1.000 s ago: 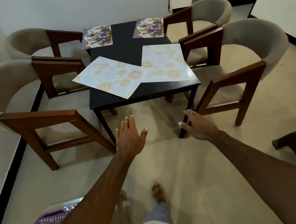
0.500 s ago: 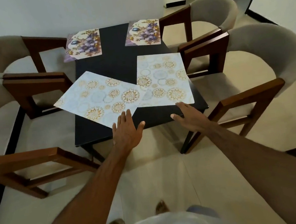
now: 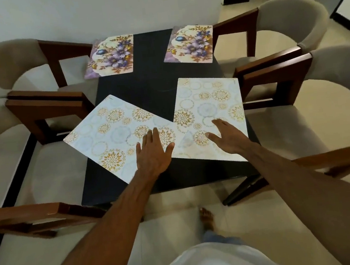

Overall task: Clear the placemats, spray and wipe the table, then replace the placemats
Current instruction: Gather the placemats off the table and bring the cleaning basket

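Your left hand (image 3: pixel 153 154) flat, fingers straight, on the skewed gold mat (image 3: pixel 113 134) at the black table's (image 3: pixel 154 87) near edge, your right hand (image 3: pixel 227 138) flat on the gold mat (image 3: pixel 212 104) beside it, two floral mats (image 3: pixel 111 56) (image 3: pixel 190 44) at the table's far end.

- A black square-topped table (image 3: pixel 156 91) was seen standing among the chairs.
- Two purple-flowered rectangular placemats, one at the far left (image 3: pixel 111 56) and one at the far right (image 3: pixel 190 44), were laid flat and well apart.
- A pale rectangular placemat with gold medallions (image 3: pixel 113 134) was laid askew at the near left, one corner overhanging the table's left edge.
- A matching pale placemat (image 3: pixel 210 105) was laid straighter at the near right, the two touching or overlapping at their inner edges.
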